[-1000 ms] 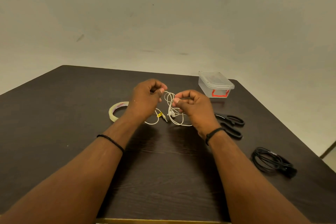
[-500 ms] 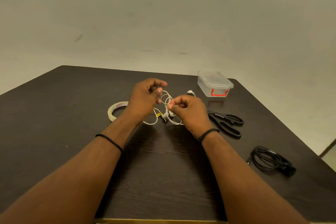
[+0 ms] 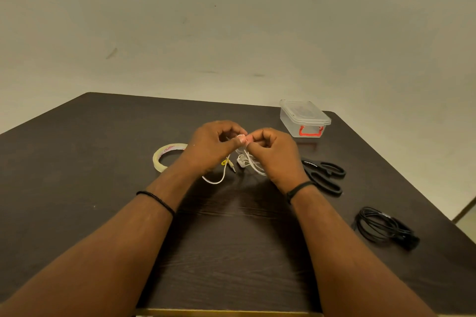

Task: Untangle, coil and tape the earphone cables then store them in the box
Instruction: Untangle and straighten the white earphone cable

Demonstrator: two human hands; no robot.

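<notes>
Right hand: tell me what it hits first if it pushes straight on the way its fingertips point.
The right hand points toward the left hand; it would probably meet those fingertips first, with the white earphone cable pinched between them. Depth is unclear.

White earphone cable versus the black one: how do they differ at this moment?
The white earphone cable is loose and tangled, while the black cable is already gathered in a coil. The white earphone cable is pinched between the left hand and the right hand mid-table; the black cable lies untouched near the table's right edge. Neither is in the box, whose lid is on.
</notes>
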